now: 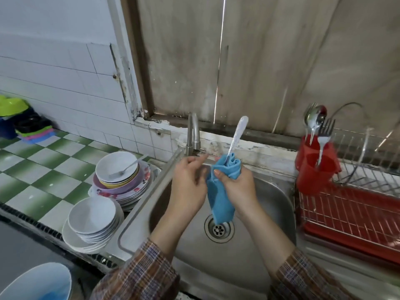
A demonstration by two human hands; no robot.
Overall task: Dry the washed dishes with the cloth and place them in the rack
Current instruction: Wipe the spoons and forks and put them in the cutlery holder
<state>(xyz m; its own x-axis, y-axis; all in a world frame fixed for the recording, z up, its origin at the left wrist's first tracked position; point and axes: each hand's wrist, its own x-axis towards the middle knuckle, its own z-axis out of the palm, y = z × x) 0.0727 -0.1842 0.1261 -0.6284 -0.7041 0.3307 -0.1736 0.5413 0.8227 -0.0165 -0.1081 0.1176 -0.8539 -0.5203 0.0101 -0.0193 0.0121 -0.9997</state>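
Your right hand (238, 185) grips the soft cloth (220, 198) round a light, slippery utensil (237, 135); your left hand (188, 185) is relaxed. Pinch its bare, stiff end.

Above the sink (272, 191), over its drain (219, 228), hangs the cloth (220, 198), held in the right grip (238, 187), with a utensil handle (237, 135) standing up out of its top. The left grip (188, 182) is just left of the cloth; whether it touches cannot be told. Behind the sink stands the tap (193, 133). Left of the sink, at the edge of the worktop (32, 169), sit two stacks of dishes — the far stack (121, 182) with a fork (125, 168) in its top bowl, the near stack (93, 224) before it. Right of the sink lies the rack (350, 213), with the cutlery holder (313, 169) at its back left corner — cutlery stands in it.
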